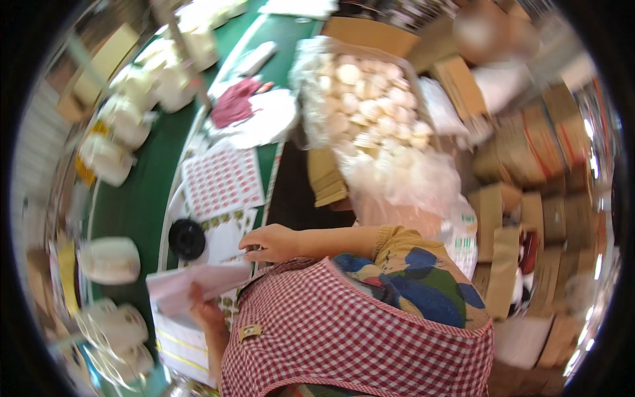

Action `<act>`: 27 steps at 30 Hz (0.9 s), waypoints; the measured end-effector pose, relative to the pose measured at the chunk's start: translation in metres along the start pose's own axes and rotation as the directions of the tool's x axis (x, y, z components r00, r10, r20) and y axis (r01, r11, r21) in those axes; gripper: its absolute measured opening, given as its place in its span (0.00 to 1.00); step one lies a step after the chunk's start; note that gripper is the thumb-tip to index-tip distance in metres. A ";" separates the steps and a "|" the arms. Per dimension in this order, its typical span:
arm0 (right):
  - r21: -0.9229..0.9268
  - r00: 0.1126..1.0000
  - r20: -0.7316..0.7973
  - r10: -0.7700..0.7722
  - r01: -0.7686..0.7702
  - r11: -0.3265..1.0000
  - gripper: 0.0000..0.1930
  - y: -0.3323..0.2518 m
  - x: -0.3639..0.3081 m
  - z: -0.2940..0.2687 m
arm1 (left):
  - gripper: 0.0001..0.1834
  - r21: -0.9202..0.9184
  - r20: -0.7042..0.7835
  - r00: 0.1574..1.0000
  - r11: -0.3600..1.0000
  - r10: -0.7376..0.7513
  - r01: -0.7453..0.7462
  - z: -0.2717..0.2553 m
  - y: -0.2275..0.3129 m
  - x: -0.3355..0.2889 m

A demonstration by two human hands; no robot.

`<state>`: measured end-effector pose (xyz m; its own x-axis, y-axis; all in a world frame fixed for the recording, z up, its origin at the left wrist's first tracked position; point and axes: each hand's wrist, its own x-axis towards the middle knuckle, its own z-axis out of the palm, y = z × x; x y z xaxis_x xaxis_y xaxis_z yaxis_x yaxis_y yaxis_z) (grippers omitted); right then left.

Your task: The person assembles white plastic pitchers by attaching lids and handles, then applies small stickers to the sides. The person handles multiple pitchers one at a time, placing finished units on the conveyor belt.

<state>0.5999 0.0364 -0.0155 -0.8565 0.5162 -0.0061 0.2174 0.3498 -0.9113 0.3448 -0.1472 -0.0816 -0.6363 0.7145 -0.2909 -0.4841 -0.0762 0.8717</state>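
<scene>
My left hand (208, 312) grips a pale pink folded sheet of paper (205, 283), with its fingers pressed against the lower side. Below the sheet lies a white stack or box with yellow stripes (182, 347); I cannot tell which. My right hand (271, 243) is just past the sheet's right end, its fingers curled together beside a white paper (225, 243). Whatever those fingers hold, if anything, is too small to make out. A round black disc (186, 239) sits to the left of my right hand. Farther up lies a white sheet of red round stickers (223, 183).
A green conveyor belt (149, 178) at left carries several cream-white appliance housings (109, 260). Beyond the stickers lie a dark red cloth (236, 102) and white bags. A large plastic-lined carton (374, 99) of cream round parts stands ahead. Cardboard boxes (529, 149) crowd the right side.
</scene>
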 end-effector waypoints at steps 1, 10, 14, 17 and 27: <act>-0.087 0.989 -0.144 -0.030 0.018 0.996 0.17 0.020 -0.026 -0.012 | 0.21 0.046 -0.029 0.999 0.998 -0.036 0.037 0.019 0.019 -0.007; -0.251 0.338 -0.940 -0.041 -0.609 0.752 0.17 0.109 -0.210 -0.050 | 0.27 0.405 0.172 0.984 0.914 -0.050 -0.024 0.090 0.062 0.000; -0.171 0.399 -0.909 -0.125 -0.083 0.982 0.17 0.125 -0.186 0.020 | 0.27 0.581 0.330 0.940 0.803 -0.085 -0.131 0.171 0.046 0.010; 0.083 0.617 -0.786 -0.031 0.156 0.984 0.21 0.120 -0.189 0.030 | 0.25 0.633 0.564 0.785 0.744 -0.257 -0.212 0.218 0.021 0.002; 0.658 -0.314 -0.723 0.615 -0.041 0.752 0.17 0.155 -0.344 0.050 | 0.35 0.534 0.819 0.202 0.585 -0.537 -0.610 0.329 -0.094 -0.109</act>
<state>0.9044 -0.1257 -0.1753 0.7413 0.6182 -0.2613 -0.1093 -0.2729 -0.9558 0.6569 0.0108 -0.0021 0.6235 0.7546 -0.2044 0.4261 -0.1089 0.8981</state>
